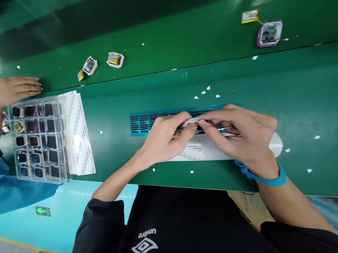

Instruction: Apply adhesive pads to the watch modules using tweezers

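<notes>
Over the green table (105, 111), right in front of my black shirt (185, 226), I have a small white piece (191, 121) up between my two hands. It is pale and thin from this side, and its edge looks a bit round. Most of it is tucked behind my fingers, so I cannot see its whole shape or what is on its other face.

My left hand (170, 137) pinches one end with the thumb and first finger. My right hand (242, 130) pinches the other end, and its other fingers are curled in. Something thin and shiny (225, 128) shows by those curled fingers, but I cannot tell what it is or if I hold it. A blue band (269, 180) goes around my right wrist.

Below my hands is a blue strip (143, 123) with rows of dark slots, and nearer to me lies a white paper (193, 150) with small black print. Tiny white dots (204, 92) are dropped about on the table.

Farther off sit two little white cases (90, 65) and a purple case (270, 33), with their insides showing. On my left is a clear tray (58, 118) full of small dark-faced things, and another person's hand (23, 87) rests flat just past it.
</notes>
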{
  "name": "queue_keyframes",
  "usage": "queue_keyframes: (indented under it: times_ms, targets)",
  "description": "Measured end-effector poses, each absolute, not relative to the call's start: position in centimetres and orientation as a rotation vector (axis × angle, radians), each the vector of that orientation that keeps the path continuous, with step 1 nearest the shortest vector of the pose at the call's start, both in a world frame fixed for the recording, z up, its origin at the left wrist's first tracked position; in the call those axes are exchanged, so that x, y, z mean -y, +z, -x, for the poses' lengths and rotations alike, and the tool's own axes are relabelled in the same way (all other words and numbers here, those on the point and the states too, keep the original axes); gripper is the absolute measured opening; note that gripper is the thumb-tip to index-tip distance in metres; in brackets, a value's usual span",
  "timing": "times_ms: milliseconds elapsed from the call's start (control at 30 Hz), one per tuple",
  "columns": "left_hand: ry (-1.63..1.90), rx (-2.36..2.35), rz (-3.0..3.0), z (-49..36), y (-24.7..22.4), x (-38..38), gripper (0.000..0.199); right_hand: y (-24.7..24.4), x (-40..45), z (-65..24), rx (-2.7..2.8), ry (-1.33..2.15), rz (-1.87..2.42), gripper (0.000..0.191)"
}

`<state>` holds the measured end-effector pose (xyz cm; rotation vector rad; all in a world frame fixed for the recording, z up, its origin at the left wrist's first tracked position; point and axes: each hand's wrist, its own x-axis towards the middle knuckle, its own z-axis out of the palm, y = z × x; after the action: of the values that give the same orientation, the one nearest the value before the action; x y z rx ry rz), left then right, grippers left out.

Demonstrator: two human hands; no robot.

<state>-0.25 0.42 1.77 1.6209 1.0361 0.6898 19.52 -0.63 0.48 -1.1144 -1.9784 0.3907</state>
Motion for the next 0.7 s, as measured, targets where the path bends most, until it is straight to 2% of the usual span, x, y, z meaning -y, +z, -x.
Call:
queue_keyframes:
  times_ms: [267,433,700]
  targets:
    - [0.726,-1.013,-1.324,-0.04,0.86,-0.03,0.025,0.08,0.77,-19.51,1.909,0.389,1.142,0.015]
    - [0.849,-1.016,-1.280,-0.29,0.75,-0.10,0.022,0.07,0.56,-19.45,1.951,0.381,1.143,0.019]
    - [0.842,-1.150,-1.336,-0.28,0.92,0.28,0.026,-0.36,0.94,-19.19,2.037,0.203,1.209,0.028]
